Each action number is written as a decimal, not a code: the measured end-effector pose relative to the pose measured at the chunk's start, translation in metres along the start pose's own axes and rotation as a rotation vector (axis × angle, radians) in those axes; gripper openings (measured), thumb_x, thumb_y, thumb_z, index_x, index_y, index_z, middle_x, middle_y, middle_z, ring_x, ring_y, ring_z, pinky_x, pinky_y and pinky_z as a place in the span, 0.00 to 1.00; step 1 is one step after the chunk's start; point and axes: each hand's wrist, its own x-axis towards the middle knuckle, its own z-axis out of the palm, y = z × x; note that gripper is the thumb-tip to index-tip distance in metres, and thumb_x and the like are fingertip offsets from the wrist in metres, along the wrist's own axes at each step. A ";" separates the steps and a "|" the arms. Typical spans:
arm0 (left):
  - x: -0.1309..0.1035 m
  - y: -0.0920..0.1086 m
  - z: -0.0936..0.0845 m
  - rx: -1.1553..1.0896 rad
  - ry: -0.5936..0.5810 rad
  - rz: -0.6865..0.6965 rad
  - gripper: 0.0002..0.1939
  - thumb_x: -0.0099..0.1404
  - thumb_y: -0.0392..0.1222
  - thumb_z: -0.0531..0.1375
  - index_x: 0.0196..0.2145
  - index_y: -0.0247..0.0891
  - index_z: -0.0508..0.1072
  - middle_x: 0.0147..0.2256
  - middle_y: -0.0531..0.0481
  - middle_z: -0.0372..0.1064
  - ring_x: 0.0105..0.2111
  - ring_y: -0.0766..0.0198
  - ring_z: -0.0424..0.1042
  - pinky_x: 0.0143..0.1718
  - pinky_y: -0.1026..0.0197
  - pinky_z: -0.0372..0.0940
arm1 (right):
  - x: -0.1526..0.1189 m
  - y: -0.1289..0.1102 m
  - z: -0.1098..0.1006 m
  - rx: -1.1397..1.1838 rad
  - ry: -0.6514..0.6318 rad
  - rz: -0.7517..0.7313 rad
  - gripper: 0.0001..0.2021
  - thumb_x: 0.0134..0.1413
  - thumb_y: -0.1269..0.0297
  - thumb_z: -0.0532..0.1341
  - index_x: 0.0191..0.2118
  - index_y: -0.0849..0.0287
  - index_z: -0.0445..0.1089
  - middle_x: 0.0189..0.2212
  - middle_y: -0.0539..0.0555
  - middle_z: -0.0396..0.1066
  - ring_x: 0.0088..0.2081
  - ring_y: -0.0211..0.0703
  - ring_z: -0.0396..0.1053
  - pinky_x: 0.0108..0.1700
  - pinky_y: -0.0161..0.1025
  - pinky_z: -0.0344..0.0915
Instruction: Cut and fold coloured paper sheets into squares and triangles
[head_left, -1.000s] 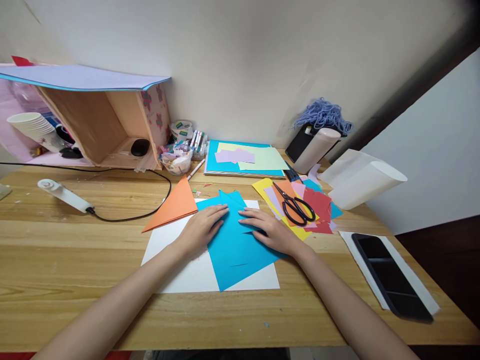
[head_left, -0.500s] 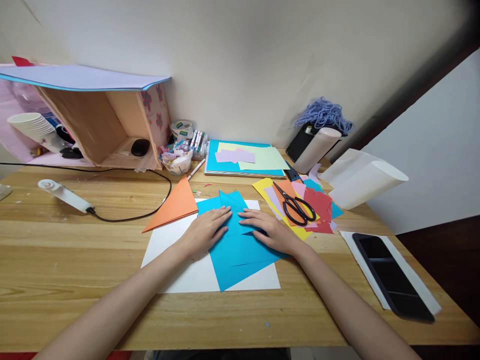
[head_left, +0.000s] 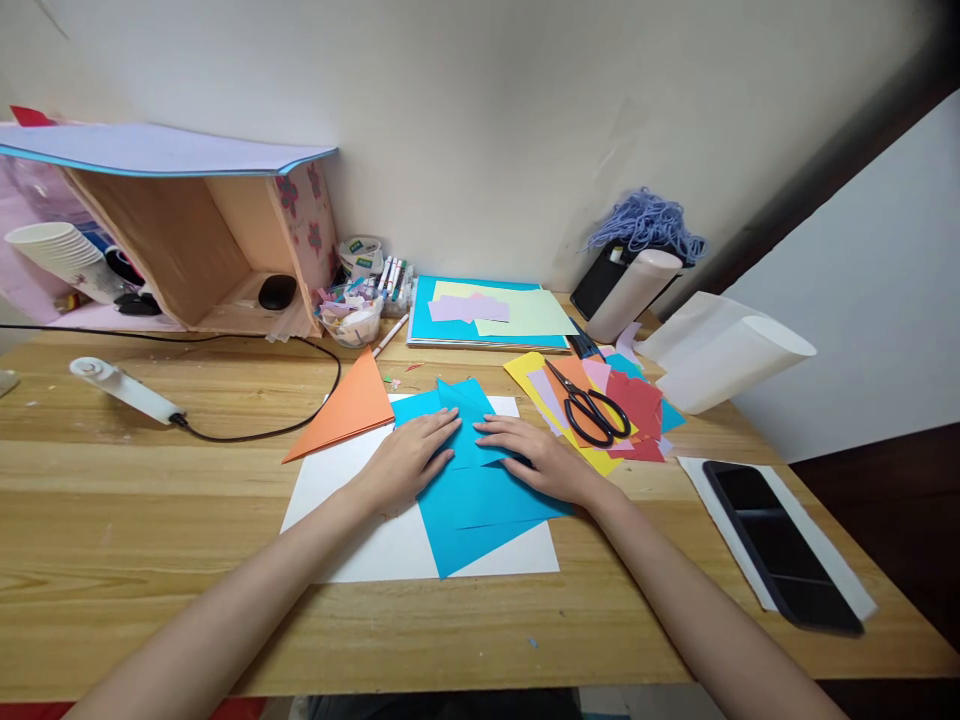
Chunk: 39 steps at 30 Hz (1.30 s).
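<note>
Blue paper (head_left: 465, 515) with folds and overlapping flaps lies on a white sheet (head_left: 360, 540) in front of me. My left hand (head_left: 409, 455) rests flat on its left part, fingers stretched toward the middle. On the right part lies my right hand (head_left: 536, 455), palm down with its fingers extended. Neither hand grips anything. A folded orange paper triangle (head_left: 346, 405) touches the white sheet's upper left corner. Black-handled scissors (head_left: 589, 405) lie on coloured paper scraps (head_left: 637, 400) to the right of the hands.
A white corded tool (head_left: 127, 390) lies at left below an open box (head_left: 157, 240). Behind are a tub of scraps (head_left: 351, 315), markers (head_left: 394, 277) and a paper stack (head_left: 450, 330). At right are a phone (head_left: 780, 545), rolled white paper (head_left: 735, 360) and blue yarn (head_left: 649, 222).
The whole view has shifted slightly. Both hands stay flat on the blue paper in nearly the same places.
</note>
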 end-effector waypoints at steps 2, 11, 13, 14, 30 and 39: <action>0.000 0.000 0.000 0.010 -0.007 -0.002 0.23 0.65 0.45 0.45 0.57 0.40 0.54 0.57 0.46 0.52 0.57 0.60 0.52 0.55 0.53 0.52 | 0.000 0.000 0.000 0.001 -0.001 -0.005 0.19 0.54 0.72 0.52 0.52 0.54 0.60 0.55 0.53 0.57 0.58 0.43 0.50 0.57 0.48 0.51; 0.001 0.002 -0.002 0.008 0.014 0.006 0.22 0.65 0.45 0.46 0.56 0.40 0.56 0.57 0.45 0.52 0.56 0.59 0.53 0.55 0.52 0.54 | 0.002 -0.004 0.000 0.001 0.002 -0.027 0.18 0.55 0.70 0.51 0.52 0.55 0.61 0.55 0.54 0.58 0.58 0.45 0.50 0.57 0.50 0.51; 0.001 0.003 -0.002 0.009 0.008 0.002 0.22 0.65 0.45 0.46 0.56 0.40 0.56 0.57 0.46 0.52 0.56 0.59 0.53 0.55 0.52 0.54 | 0.002 -0.004 0.001 0.004 0.004 -0.031 0.17 0.56 0.69 0.51 0.52 0.55 0.61 0.55 0.54 0.57 0.58 0.45 0.49 0.57 0.50 0.51; 0.001 0.003 -0.003 0.012 0.003 -0.001 0.22 0.65 0.45 0.46 0.56 0.39 0.56 0.57 0.46 0.52 0.56 0.59 0.53 0.55 0.53 0.54 | 0.003 -0.004 0.002 0.005 0.003 -0.032 0.17 0.56 0.69 0.51 0.52 0.55 0.61 0.55 0.54 0.57 0.58 0.45 0.49 0.57 0.49 0.51; 0.000 0.003 -0.003 0.012 -0.002 0.015 0.22 0.65 0.44 0.47 0.56 0.39 0.56 0.58 0.46 0.51 0.57 0.60 0.52 0.55 0.53 0.52 | 0.004 -0.004 0.004 0.007 0.006 -0.040 0.17 0.57 0.66 0.51 0.52 0.54 0.60 0.55 0.54 0.58 0.58 0.44 0.49 0.57 0.48 0.51; 0.000 0.005 -0.004 0.030 -0.081 0.013 0.24 0.65 0.47 0.45 0.58 0.41 0.51 0.60 0.48 0.45 0.59 0.60 0.46 0.57 0.51 0.48 | 0.005 -0.005 0.005 0.015 -0.003 -0.023 0.17 0.58 0.65 0.51 0.53 0.54 0.60 0.55 0.53 0.57 0.58 0.42 0.49 0.58 0.46 0.50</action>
